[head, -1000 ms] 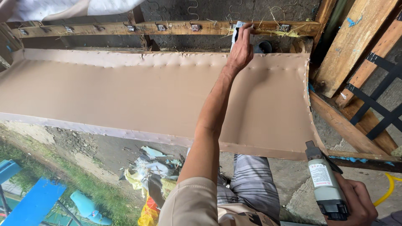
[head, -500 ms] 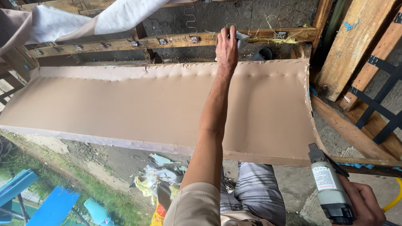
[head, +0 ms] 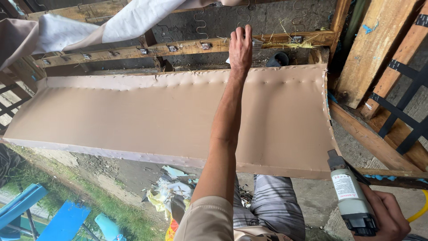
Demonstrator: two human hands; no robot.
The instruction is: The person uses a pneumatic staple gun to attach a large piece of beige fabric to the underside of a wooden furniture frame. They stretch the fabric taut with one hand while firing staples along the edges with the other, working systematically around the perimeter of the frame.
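The tan upholstered panel (head: 133, 116) spans nine to three o'clock, its stapled top edge under the wooden rail (head: 178, 47). At twelve o'clock the left hand (head: 240, 47) grips a small pale scrap (head: 257, 43) there, fingers curled. At five o'clock the right hand (head: 385, 214) clamps a staple gun (head: 350, 196) off the panel's corner, above bare concrete floor (head: 312, 201).

A long wooden sofa frame (head: 187, 47) is carrying a tan upholstery panel (head: 147, 118), which is running across it from left to right with staples showing along its upper and right edges. White fabric (head: 129, 20) is draping over the frame's upper rail. Below, the concrete floor (head: 312, 201) is holding scraps of litter (head: 171, 189) near the grass.
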